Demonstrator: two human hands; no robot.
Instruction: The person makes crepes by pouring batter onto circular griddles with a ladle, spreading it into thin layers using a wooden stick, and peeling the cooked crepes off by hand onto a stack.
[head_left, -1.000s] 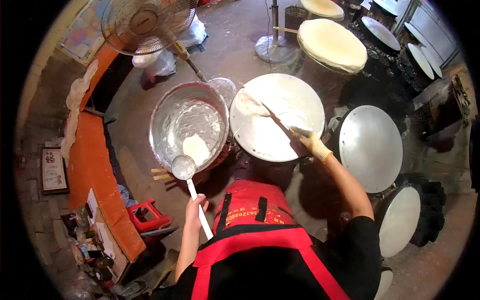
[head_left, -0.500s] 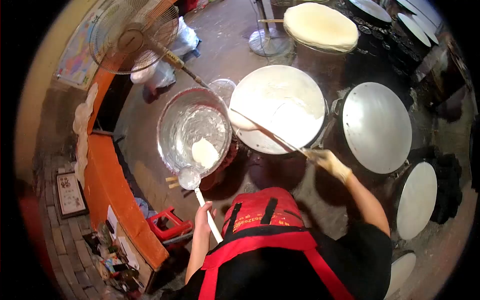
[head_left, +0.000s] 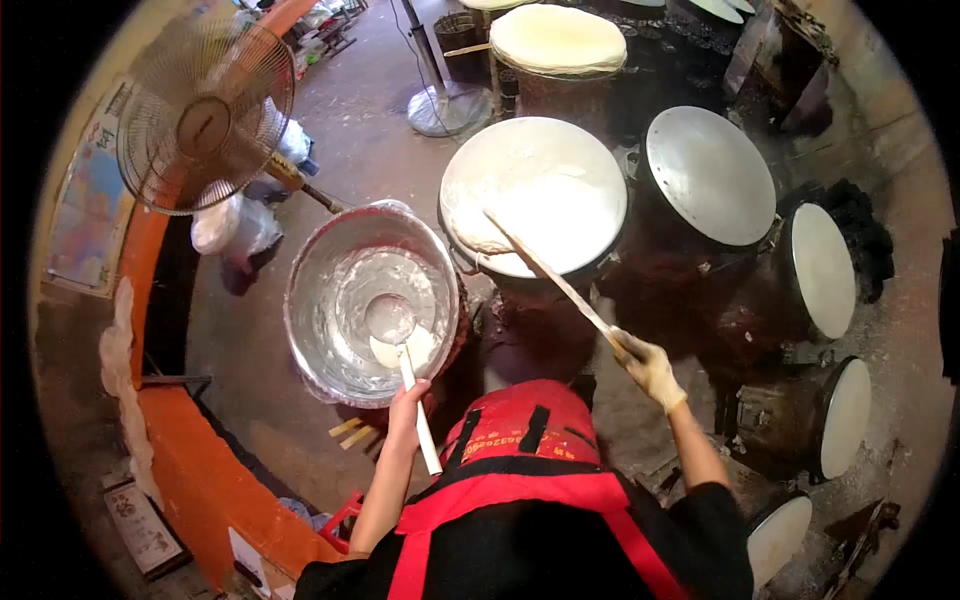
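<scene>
My left hand (head_left: 408, 408) is closed round the white handle of a ladle (head_left: 390, 318), whose round bowl is inside the big metal pot (head_left: 300, 345), above the pale batter (head_left: 421, 346). My right hand (head_left: 648, 370), in a pale glove, grips the end of a long wooden stick (head_left: 560, 284). The stick's far end lies over the left part of a round white griddle (head_left: 580, 160), beside a patch of batter there. Fine detail of the gloved fingers is hard to make out.
A standing fan (head_left: 205, 125) is at the upper left, above an orange counter (head_left: 190, 450). Stacked flat rounds (head_left: 558, 38) sit beyond the griddle. More griddles (head_left: 710, 175) curve down the right side. Wooden sticks (head_left: 352, 432) poke out below the pot.
The ladle has moved from the pot's near rim to inside it. The stick has swung, its far end now pointing up and left over the griddle. The view has turned right.
</scene>
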